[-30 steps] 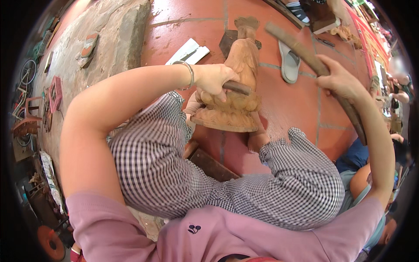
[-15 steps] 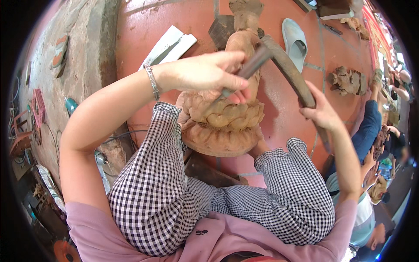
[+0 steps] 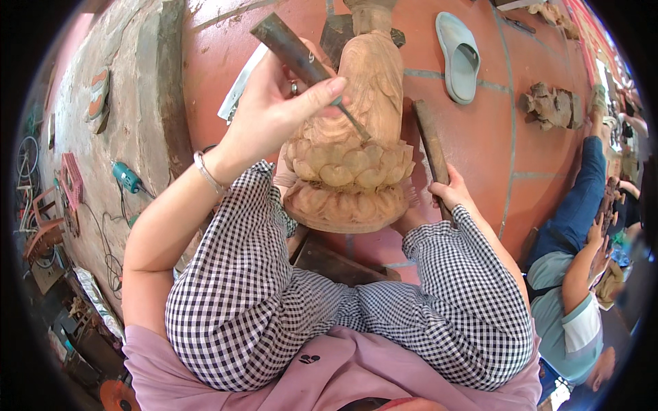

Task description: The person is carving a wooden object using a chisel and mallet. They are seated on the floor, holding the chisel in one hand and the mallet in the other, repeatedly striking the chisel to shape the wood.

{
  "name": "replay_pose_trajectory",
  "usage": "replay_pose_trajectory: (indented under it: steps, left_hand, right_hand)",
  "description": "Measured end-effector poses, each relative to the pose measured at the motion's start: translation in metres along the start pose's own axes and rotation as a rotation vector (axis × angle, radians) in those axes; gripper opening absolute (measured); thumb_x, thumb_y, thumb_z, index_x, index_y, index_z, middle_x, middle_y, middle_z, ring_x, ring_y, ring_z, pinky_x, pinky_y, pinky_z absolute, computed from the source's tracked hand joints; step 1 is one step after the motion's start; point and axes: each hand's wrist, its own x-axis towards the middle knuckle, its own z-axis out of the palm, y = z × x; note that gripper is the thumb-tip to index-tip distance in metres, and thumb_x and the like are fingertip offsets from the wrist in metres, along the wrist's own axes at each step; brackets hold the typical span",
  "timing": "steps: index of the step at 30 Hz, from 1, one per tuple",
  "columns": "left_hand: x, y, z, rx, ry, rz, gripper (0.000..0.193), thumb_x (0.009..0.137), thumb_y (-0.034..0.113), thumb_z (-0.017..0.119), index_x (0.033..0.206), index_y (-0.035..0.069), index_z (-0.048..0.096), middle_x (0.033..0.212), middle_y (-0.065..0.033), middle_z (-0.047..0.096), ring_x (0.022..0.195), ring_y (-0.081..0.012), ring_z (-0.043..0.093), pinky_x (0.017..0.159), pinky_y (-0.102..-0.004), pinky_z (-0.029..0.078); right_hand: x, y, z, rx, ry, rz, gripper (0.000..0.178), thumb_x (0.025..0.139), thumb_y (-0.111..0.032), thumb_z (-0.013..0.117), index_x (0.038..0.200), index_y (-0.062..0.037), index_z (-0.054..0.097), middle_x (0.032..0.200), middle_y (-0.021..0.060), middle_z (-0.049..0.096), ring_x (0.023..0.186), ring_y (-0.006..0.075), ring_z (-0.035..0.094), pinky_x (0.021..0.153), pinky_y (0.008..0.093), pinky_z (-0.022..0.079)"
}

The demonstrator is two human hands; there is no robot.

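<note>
Between my knees stands a carved wooden statue on a base ringed with lotus petals. My left hand is wrapped round the dark handle of a carving chisel. Its thin blade slants down to the right, and the tip is at the carving just above the upper petals; whether it touches I cannot tell. My right hand grips a long wooden mallet, held low to the right of the statue and apart from the chisel. The statue's top runs out of view.
A grey slipper and a rough wood chunk lie on the red tiles to the right. Another person sits at the far right. On the left are a stone ledge, a green power tool and cords.
My left hand has turned the chisel, so its handle now points up left and its blade down right at the statue. My right hand has lowered the mallet away from the chisel.
</note>
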Motion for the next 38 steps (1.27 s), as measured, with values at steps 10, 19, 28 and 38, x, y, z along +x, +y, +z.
replay_pose_trajectory:
  steps: [10, 19, 28, 38]
  left_hand:
    - [-0.035, -0.024, 0.002, 0.400, -0.094, 0.542, 0.027, 0.078, 0.002, 0.079, 0.096, 0.004, 0.058, 0.083, -0.0023, 0.062, 0.073, -0.0111, 0.062, 0.062, -0.0239, 0.049]
    - [-0.042, -0.017, 0.015, 0.461, -0.069, 0.635, 0.026, 0.071, -0.002, 0.080, 0.087, 0.007, 0.062, 0.078, -0.0037, 0.067, 0.068, -0.0152, 0.062, 0.059, -0.0268, 0.050]
    - [-0.047, -0.011, 0.002, 0.608, -0.201, 0.614, 0.021, 0.081, 0.000, 0.075, 0.091, 0.001, 0.057, 0.088, -0.0094, 0.060, 0.077, -0.0198, 0.069, 0.067, -0.0294, 0.056]
    - [-0.058, -0.034, 0.012, 0.323, 0.084, 0.437, 0.021, 0.081, 0.001, 0.077, 0.095, 0.002, 0.061, 0.088, -0.0040, 0.061, 0.066, -0.0175, 0.056, 0.056, -0.0283, 0.044]
  right_hand:
    - [0.021, 0.028, -0.002, -0.240, 0.058, -0.104, 0.080, 0.076, -0.001, 0.062, 0.149, -0.0062, 0.032, 0.091, 0.0129, 0.062, 0.064, 0.0179, 0.061, 0.055, 0.0309, 0.053]
    - [0.013, 0.023, -0.007, -0.214, 0.053, -0.078, 0.079, 0.077, 0.000, 0.061, 0.150, -0.0051, 0.031, 0.099, 0.0127, 0.062, 0.073, 0.0175, 0.062, 0.060, 0.0310, 0.053]
    - [-0.029, -0.071, -0.039, -0.187, 0.012, -0.572, 0.077, 0.075, 0.006, 0.057, 0.149, -0.0037, 0.036, 0.099, 0.0038, 0.056, 0.093, 0.0125, 0.056, 0.085, 0.0278, 0.049]
    - [-0.102, -0.239, -0.016, -0.767, -0.183, -1.646, 0.070, 0.078, -0.010, 0.080, 0.137, 0.0050, 0.045, 0.131, 0.0218, 0.057, 0.120, 0.0289, 0.058, 0.100, 0.0383, 0.047]
